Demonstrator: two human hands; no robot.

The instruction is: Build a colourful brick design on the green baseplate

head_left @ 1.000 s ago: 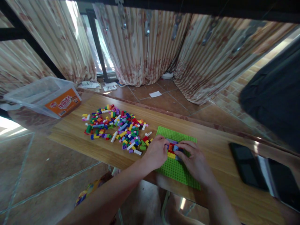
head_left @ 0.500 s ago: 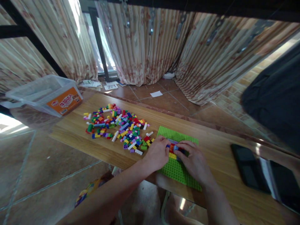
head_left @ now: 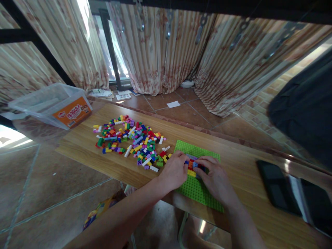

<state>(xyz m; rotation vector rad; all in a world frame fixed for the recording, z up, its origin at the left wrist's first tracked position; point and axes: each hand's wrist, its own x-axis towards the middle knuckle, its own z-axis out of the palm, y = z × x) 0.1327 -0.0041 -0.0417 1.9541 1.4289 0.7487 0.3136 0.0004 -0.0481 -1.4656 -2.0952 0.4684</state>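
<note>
Pinching at a light-blue brick (head_left: 195, 165) on the green baseplate (head_left: 199, 190), my right hand (head_left: 214, 174) keeps its fingers nearly closed. My left hand (head_left: 175, 172) curls narrowly against the cluster's other side, beside red and yellow bricks (head_left: 191, 172). Loose bricks (head_left: 137, 140) lie leftward on the tabletop (head_left: 241, 166).

Daylight through window (head_left: 118, 52); dim indoors; glare on floor (head_left: 59, 176), left; edges stretched, soft.
</note>
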